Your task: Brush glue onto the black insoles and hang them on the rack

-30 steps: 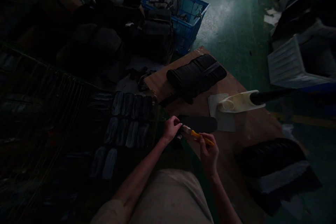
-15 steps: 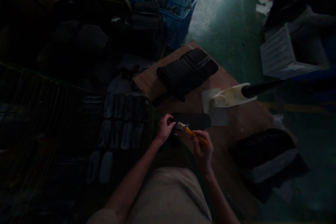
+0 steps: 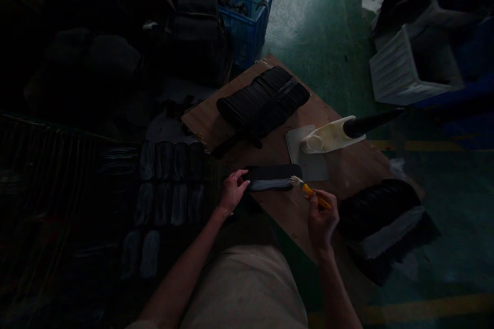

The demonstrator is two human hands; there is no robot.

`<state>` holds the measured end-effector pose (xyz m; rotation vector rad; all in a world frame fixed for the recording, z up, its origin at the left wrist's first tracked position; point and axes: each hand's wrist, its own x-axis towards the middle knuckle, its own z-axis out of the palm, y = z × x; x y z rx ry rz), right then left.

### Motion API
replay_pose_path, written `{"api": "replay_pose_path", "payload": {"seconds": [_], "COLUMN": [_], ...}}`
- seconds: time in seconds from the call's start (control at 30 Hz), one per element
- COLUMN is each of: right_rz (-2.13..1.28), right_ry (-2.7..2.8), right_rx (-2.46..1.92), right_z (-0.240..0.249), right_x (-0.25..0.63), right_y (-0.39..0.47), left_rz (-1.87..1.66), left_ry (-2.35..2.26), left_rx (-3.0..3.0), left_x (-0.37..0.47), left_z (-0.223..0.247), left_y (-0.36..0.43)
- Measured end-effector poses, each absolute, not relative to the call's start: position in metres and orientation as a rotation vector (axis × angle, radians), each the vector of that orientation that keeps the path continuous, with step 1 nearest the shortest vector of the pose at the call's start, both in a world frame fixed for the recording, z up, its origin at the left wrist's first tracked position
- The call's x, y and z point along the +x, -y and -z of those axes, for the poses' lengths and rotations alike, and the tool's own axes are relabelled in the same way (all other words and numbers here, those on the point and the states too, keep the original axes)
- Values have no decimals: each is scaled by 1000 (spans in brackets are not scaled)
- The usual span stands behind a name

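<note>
My right hand (image 3: 323,212) is closed around the yellow handle of a paintbrush (image 3: 318,200). Its pale bristles touch the right end of a flat black piece with rounded ends (image 3: 272,170). A whitish wet-looking streak runs along the piece's near edge. My left hand (image 3: 233,190) grips the left end of that piece between thumb and fingers. Behind it on the board lies a long row of stacked black pieces (image 3: 266,96) with a dark strap-like strip across it.
A cream container (image 3: 332,136) with a black stick-like part rests on a pale sheet (image 3: 316,167) atop the wooden board (image 3: 293,211). Coated dark pieces (image 3: 179,203) lie in rows at left. Another black stack (image 3: 386,216), a blue crate (image 3: 247,25) and a white bin (image 3: 401,69) surround the board.
The brush has swept rightward from the left end of the black piece to its right end, leaving a whitish streak. My left hand stays at the left end. The whole view has shifted slightly.
</note>
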<state>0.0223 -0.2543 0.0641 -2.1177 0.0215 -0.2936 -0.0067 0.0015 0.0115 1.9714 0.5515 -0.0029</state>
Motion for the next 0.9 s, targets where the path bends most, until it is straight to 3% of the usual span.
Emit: {"api": "replay_pose_path", "payload": {"seconds": [0.23, 0.4, 0.63, 0.9], "right_rz": [340, 144, 377, 201], "right_ry": [332, 530, 364, 511], "right_rx": [-2490, -2327, -2407, -2409], "right_z": [-66, -66, -67, -53], "right_x": [18, 2, 28, 16], "right_y": [233, 200, 221, 192], "left_rz": [17, -19, -48, -19], "left_ry": [-528, -524, -503, -510], "left_rx": [1999, 2016, 2042, 1992], "left_x": [-7, -8, -10, -9], "left_z": [-14, -14, -14, -10], "left_y": [-2, 0, 1, -1]}}
